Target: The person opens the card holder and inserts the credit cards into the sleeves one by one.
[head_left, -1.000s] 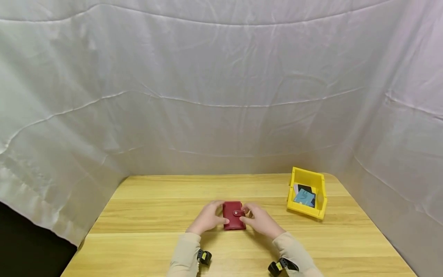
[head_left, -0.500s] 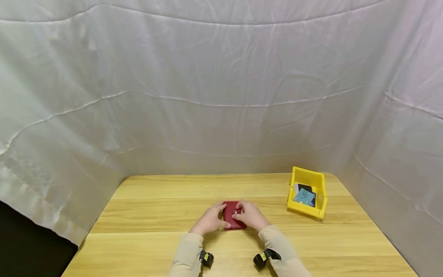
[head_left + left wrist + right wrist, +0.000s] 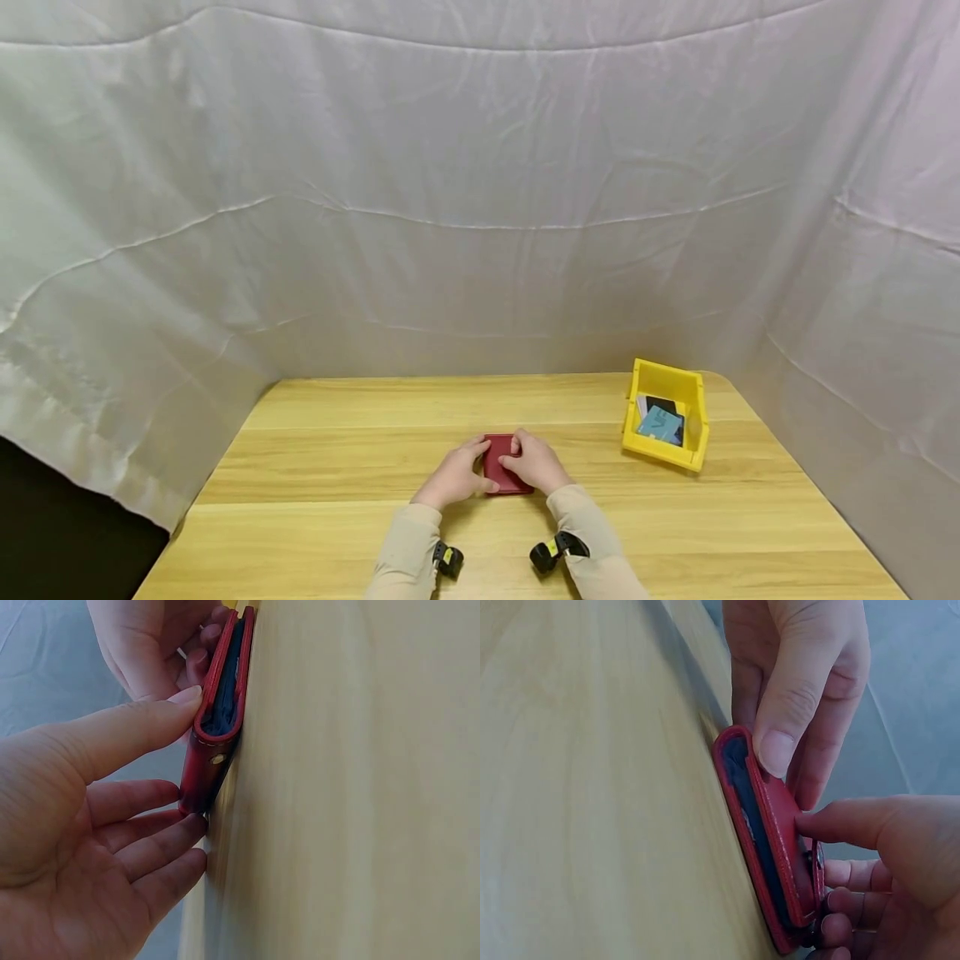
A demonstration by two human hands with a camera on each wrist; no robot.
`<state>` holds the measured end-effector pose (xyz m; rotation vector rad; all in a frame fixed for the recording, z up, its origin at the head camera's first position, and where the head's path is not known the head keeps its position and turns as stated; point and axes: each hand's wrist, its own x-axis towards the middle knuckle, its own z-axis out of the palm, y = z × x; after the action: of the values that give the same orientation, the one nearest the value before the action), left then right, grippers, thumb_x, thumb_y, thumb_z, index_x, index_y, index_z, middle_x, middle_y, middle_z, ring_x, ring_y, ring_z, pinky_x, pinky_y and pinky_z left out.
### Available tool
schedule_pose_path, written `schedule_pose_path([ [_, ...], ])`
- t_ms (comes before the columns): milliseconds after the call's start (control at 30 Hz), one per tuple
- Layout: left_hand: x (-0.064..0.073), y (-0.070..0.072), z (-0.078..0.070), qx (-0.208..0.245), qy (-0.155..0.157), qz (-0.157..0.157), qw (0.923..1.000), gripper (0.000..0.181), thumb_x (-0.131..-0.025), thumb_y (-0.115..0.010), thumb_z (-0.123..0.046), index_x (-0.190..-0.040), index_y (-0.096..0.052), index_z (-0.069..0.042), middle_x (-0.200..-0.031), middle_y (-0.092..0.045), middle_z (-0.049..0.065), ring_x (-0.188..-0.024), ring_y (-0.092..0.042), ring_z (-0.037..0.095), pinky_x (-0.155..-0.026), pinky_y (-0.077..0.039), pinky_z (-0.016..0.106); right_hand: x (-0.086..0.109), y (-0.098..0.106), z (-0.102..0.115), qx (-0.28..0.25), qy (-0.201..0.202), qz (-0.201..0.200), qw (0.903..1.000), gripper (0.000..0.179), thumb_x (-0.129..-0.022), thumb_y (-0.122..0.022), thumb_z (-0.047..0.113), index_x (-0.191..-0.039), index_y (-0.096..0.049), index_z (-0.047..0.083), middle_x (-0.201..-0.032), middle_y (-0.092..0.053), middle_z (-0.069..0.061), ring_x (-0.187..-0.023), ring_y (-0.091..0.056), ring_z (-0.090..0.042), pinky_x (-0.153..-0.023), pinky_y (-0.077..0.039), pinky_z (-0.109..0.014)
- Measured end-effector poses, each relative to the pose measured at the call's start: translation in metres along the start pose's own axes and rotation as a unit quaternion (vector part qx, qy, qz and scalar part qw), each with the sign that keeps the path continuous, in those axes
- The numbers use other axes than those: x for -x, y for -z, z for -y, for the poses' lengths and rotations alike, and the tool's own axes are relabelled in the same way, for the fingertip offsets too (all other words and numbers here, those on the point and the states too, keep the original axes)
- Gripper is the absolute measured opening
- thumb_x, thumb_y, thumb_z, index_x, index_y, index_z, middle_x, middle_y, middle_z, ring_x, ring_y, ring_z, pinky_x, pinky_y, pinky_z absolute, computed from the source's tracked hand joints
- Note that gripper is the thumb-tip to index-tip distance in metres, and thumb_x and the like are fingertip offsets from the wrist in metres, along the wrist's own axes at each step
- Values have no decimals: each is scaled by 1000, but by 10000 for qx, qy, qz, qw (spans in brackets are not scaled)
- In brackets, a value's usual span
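A dark red snap wallet [image 3: 506, 478] lies flat and folded on the wooden table, its dark inner sleeves visible at the open edge. My left hand [image 3: 453, 477] holds its spine side, with the thumb on the cover near the corner and fingertips along the spine. From the other side my right hand [image 3: 542, 465] has its thumb against the cover and its fingers curled at the closure strap [image 3: 818, 881]. In the right wrist view that strap stands off the cover with its snap showing. The right hand hides it in the head view.
Toward the back right of the table [image 3: 337, 467] stands a yellow bin [image 3: 693, 454] with several cards [image 3: 660, 425] in it. Pale grey cloth [image 3: 480, 275] hangs behind the table and at both sides.
My right hand has moved left from the wallet's right edge over its cover, taking hold of the strap, which lay fastened earlier. My left hand has shifted slightly right against the wallet.
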<state>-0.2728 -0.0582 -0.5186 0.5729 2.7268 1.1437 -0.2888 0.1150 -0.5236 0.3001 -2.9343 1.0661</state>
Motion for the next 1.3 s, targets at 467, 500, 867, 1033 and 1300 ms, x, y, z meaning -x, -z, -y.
schedule_pose_path([
  [467, 1, -4, 0, 111, 81, 18, 9999, 78, -76, -82, -18, -142, -46, 3, -153, -39, 20, -141, -37, 41, -117, -32, 53, 5, 1, -7, -150, 220, -139, 9995, 16, -80, -62, 9, -68, -52, 10, -63, -44, 4, -62, -44, -11, -57, -35, -21],
  [500, 1, -5, 0, 102, 85, 20, 9999, 78, -76, -82, -18, -142, -46, 3, -153, -39, 20, -141, -37, 41, -117, -33, 53, 5, 2, -9, -272, 214, -87, 9994, 15, -81, -62, 9, -69, -53, 10, -64, -45, 4, -62, -44, -10, -57, -35, -21],
  [867, 0, -2, 0, 233, 133, -53, 9996, 78, -75, -82, -16, -142, -46, 4, -152, -39, 22, -140, -37, 43, -116, -32, 55, 3, 28, -36, -2134, -179, 728, 9741, 18, -87, -56, 11, -80, -57, -6, -66, -53, -2, -57, -52, -12, -51, -47, -22],
  [1033, 1, -2, 0, 212, 162, -44, 9996, 78, -76, -82, -16, -142, -46, 4, -152, -40, 21, -141, -36, 43, -117, -32, 54, 6, 44, -46, -1718, -344, 645, 9824, 15, -85, -57, 11, -81, -61, -3, -68, -59, -6, -59, -53, -14, -52, -47, -23],
  [1300, 0, -3, 2, 229, 137, -64, 9996, 78, -75, -83, -16, -141, -46, 5, -152, -40, 21, -140, -36, 43, -116, -32, 54, 10, 55, -55, -280, -418, 51, 9987, 18, -80, -67, 9, -69, -53, 8, -63, -51, -1, -58, -47, -14, -52, -40, -24],
])
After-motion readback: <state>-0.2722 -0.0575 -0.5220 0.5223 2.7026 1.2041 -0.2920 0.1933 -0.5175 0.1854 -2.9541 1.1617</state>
